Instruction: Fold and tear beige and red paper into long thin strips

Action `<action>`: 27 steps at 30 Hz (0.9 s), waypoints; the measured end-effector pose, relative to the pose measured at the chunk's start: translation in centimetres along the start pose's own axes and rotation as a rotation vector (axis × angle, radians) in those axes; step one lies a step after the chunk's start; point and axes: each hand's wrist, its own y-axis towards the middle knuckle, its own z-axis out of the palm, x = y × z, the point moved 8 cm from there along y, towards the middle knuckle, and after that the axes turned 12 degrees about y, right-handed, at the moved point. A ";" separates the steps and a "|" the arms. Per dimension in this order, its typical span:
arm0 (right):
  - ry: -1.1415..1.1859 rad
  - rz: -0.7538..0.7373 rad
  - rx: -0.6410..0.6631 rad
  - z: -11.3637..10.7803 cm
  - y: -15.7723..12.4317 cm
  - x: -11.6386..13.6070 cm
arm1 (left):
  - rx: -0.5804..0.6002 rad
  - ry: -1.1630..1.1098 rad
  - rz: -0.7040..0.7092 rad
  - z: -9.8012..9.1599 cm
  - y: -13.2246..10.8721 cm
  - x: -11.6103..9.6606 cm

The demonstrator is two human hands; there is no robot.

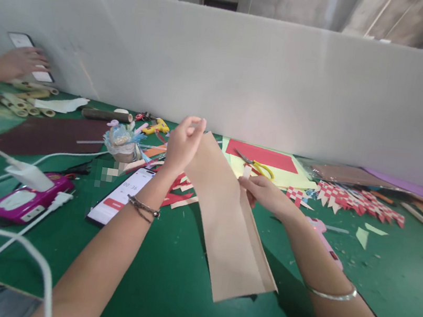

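Pinches the right edge of the brown paper (222,218) between thumb and fingers of the right hand (260,192). Raises the left hand (185,144) at the far left edge, with fingers curled; cannot tell whether gripping the paper there or only beside it. Has the paper slanting between both hands above the green table (159,294), with a narrow fold along its right side. Has a phone (115,202) just beside the left arm (112,239), and red strips (179,199) near it. Has scissors (254,163) lying on a red sheet (271,158) ahead, and a pink glue gun (328,245) and checkered pieces (359,204) to the right.
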 end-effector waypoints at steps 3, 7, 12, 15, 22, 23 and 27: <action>-0.007 -0.092 -0.103 -1.8 -0.3 1.0 | 0.047 -0.294 -0.263 0.2 0.2 2.5; 0.029 -0.193 -0.154 -3.1 -0.9 2.2 | 0.348 -0.689 -0.484 4.1 -3.2 4.2; 0.061 -0.230 -0.102 -2.7 -1.0 2.4 | 0.822 -1.000 -0.732 9.0 -11.0 2.7; 0.033 -0.245 0.005 -1.8 -1.1 2.4 | 0.886 -1.020 -0.818 9.4 -12.9 2.0; -0.066 -0.179 0.073 -0.5 -1.5 2.0 | 0.613 -0.970 -0.788 8.0 -12.7 3.4; -0.065 -0.171 0.065 -0.4 -1.5 2.0 | 0.556 -0.965 -0.767 7.6 -12.6 3.6; -0.044 -0.167 0.033 -0.1 -1.2 1.8 | 0.417 -0.967 -0.689 6.4 -12.3 3.7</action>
